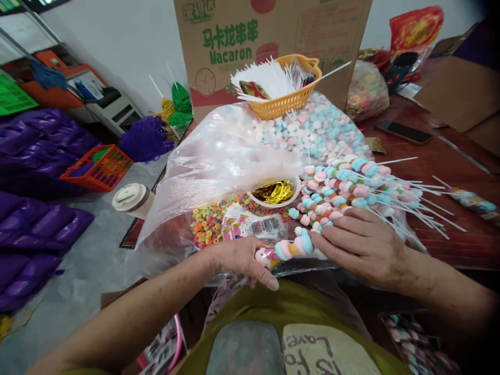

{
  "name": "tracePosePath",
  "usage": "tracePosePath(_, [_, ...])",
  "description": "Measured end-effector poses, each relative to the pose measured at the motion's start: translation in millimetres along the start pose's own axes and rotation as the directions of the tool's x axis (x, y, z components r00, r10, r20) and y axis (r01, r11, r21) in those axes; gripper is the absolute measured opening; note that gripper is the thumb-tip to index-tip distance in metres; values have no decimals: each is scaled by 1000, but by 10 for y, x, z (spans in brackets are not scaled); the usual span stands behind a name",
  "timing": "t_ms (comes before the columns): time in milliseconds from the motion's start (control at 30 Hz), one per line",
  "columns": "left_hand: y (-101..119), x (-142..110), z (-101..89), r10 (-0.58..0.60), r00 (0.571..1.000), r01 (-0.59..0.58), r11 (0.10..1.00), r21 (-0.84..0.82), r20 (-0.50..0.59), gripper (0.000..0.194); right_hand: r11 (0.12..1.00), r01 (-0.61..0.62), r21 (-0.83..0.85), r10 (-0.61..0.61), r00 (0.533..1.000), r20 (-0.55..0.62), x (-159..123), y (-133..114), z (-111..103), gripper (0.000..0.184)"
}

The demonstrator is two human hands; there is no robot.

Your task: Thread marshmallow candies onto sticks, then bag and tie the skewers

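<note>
Hands (242, 256) (361, 249) on marshmallows (294, 247), plastic edge (299, 266) beneath, skewers (340, 183) crowding right

Worn on head, looking forward and steeply down. Set close above olive shirt (300, 299), with left hand (246, 258) and right hand (363, 247) near, around lower middle. Takes in red-brown table (441, 161) to the right, grey floor (105, 224) to the left. Reaches up to printed carton (289, 31) and pale wall (117, 41) behind. Wide; darkened at upper right corner.

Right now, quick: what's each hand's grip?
Left hand: closed on the printed wrapper around one end of the marshmallow skewer.
Right hand: fingers bent at the skewer's other end; cannot tell whether its grip is closed.
</note>
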State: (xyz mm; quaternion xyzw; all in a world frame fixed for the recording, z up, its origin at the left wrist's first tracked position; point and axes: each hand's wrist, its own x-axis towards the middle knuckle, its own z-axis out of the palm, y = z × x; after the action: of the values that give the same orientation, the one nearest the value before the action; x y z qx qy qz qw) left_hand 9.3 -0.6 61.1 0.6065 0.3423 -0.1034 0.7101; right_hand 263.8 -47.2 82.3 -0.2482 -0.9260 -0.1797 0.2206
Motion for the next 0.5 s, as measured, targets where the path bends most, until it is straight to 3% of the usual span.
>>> tracePosePath(100, [5,8,-25,45,998,-42,998,-56,47,32,998,67,9,-67,996,54,-6,42,-90,18])
tracePosePath(233, [21,6,-29,166,983,-156,982,106,-85,30,999,41,19,-43,994,98,-74,45,-104,16])
tracePosePath(400, [57,-12,21,210,943,-90,907,412,-257,28,999,-26,35,23,995,100,-86,-8,-73,17])
tracePosePath(500, [58,21,47,197,953,-97,919,382,-231,28,1000,-3,15,1,997,75,-14,-13,-87,16])
